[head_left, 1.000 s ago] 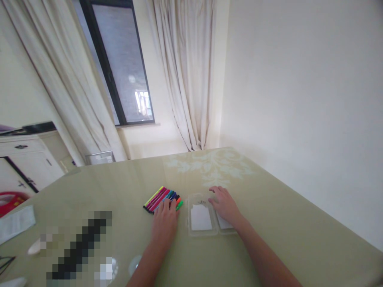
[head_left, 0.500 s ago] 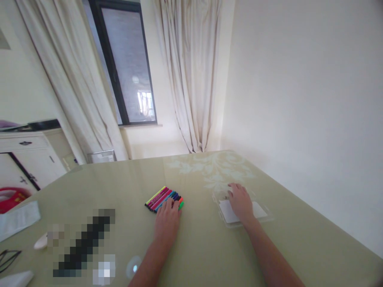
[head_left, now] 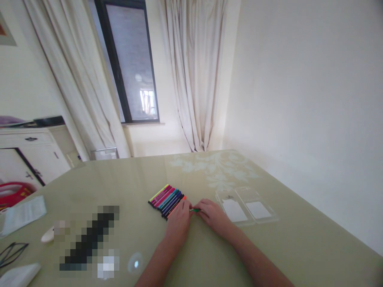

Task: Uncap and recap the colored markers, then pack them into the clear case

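A green marker (head_left: 196,210) spans the small gap between my two hands. My left hand (head_left: 180,217) is closed, its fingertips pinching one end of it. From the other side, my right hand (head_left: 214,215) pinches the opposite end. Most of the marker is hidden by my fingers. Just left of my left hand lies a row of coloured markers (head_left: 169,199), side by side and slanted, running from yellow through pink and blue to orange. To the right of my right hand, a clear plastic case (head_left: 252,218) lies opened flat with white cards (head_left: 235,210) in it.
At the left of the table (head_left: 143,235) are a face mask (head_left: 25,213), a white oval object (head_left: 48,235), glasses (head_left: 13,255) and a blurred-out dark strip (head_left: 89,239). A wall (head_left: 299,99) runs along the right side; curtains (head_left: 197,71) hang behind.
My right hand has left the clear case and come left to meet my left hand. The green marker, earlier at the row's right end, is now between both hands. My left hand moved slightly right.
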`<state>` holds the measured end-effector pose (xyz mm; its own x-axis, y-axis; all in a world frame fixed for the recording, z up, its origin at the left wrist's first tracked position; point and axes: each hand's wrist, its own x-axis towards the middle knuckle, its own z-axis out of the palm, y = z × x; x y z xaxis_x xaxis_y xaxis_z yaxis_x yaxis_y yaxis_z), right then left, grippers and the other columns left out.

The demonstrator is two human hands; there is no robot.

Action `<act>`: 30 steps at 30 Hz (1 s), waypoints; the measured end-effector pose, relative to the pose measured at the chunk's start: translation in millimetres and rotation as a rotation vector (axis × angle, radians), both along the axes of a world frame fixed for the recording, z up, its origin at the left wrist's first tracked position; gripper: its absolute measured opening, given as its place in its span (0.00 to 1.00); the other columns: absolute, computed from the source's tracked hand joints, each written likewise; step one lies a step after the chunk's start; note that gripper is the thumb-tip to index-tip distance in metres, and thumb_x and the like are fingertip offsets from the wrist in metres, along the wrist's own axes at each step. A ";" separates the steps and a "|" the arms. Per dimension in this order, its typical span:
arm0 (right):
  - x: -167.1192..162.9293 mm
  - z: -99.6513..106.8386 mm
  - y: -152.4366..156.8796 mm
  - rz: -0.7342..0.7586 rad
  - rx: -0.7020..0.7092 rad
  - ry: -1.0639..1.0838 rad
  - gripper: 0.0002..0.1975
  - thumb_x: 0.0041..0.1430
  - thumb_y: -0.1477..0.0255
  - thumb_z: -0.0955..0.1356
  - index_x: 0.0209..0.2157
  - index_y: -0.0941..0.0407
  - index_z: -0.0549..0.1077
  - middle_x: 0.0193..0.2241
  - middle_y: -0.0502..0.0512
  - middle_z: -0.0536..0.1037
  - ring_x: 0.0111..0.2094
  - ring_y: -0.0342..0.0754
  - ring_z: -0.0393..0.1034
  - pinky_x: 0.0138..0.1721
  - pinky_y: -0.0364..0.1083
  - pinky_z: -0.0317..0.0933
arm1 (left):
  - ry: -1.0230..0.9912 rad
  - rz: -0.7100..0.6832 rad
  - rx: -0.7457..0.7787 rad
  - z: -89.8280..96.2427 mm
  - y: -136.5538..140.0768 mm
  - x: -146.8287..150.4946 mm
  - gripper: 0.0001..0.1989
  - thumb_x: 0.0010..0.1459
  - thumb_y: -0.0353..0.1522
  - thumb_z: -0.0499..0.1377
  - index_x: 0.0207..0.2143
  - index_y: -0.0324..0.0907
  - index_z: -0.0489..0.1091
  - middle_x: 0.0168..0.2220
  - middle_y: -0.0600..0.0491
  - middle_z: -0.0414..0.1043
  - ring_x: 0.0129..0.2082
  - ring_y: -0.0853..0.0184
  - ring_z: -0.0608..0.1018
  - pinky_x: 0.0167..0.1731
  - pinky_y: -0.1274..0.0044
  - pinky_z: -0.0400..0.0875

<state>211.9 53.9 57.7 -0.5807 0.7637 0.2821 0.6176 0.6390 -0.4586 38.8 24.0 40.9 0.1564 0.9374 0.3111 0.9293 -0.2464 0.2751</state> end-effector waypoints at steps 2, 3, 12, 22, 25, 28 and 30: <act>5.2 0.4 3.4 0.012 0.021 -0.006 0.14 0.68 0.76 0.63 0.45 0.52 0.81 0.40 0.55 0.81 0.44 0.50 0.74 0.48 0.46 0.66 | -0.054 -0.009 -0.029 3.9 -1.0 3.2 0.02 0.68 0.29 0.56 0.41 0.44 0.67 0.43 0.52 0.73 0.41 0.65 0.79 0.36 0.76 0.70; 8.3 1.3 5.5 0.019 0.035 -0.013 0.14 0.68 0.76 0.64 0.44 0.52 0.81 0.40 0.55 0.81 0.44 0.50 0.74 0.48 0.45 0.66 | -0.077 -0.021 -0.044 5.7 -1.3 4.4 0.02 0.68 0.29 0.56 0.41 0.44 0.67 0.43 0.52 0.73 0.42 0.65 0.79 0.36 0.76 0.70; 86.2 8.2 42.3 -0.362 0.102 0.139 0.13 0.66 0.73 0.65 0.42 0.53 0.83 0.41 0.58 0.82 0.44 0.53 0.76 0.49 0.49 0.66 | -0.143 0.068 -0.055 17.3 1.8 -15.3 0.05 0.70 0.31 0.51 0.41 0.45 0.66 0.44 0.51 0.73 0.39 0.65 0.79 0.38 0.75 0.70; 11.2 11.9 40.8 -0.370 0.124 -0.137 0.09 0.68 0.72 0.67 0.43 0.52 0.81 0.41 0.56 0.82 0.45 0.51 0.75 0.47 0.46 0.62 | -0.117 -0.004 -0.063 6.4 -3.4 -10.1 0.03 0.63 0.29 0.58 0.40 0.43 0.70 0.42 0.50 0.75 0.45 0.60 0.77 0.46 0.70 0.70; -2.7 14.1 50.2 -0.410 0.114 -0.266 0.08 0.68 0.74 0.67 0.42 0.54 0.80 0.41 0.58 0.82 0.44 0.53 0.76 0.45 0.47 0.61 | -0.219 -0.028 -0.085 3.7 -0.5 -15.5 0.03 0.65 0.31 0.58 0.37 0.44 0.71 0.39 0.51 0.76 0.42 0.61 0.77 0.44 0.72 0.70; -7.8 8.5 54.6 -0.423 0.111 -0.297 0.11 0.67 0.78 0.64 0.40 0.56 0.79 0.40 0.61 0.82 0.45 0.55 0.75 0.45 0.48 0.60 | -0.270 -0.003 -0.056 4.7 3.5 -20.9 0.08 0.67 0.34 0.56 0.34 0.44 0.72 0.37 0.52 0.76 0.40 0.61 0.78 0.42 0.71 0.70; -7.8 4.3 53.3 -0.425 0.111 -0.316 0.12 0.67 0.80 0.63 0.40 0.57 0.79 0.41 0.62 0.82 0.46 0.55 0.75 0.46 0.49 0.60 | -0.230 0.067 0.010 6.1 5.8 -25.4 0.09 0.68 0.34 0.54 0.36 0.44 0.73 0.39 0.50 0.76 0.42 0.59 0.77 0.44 0.69 0.70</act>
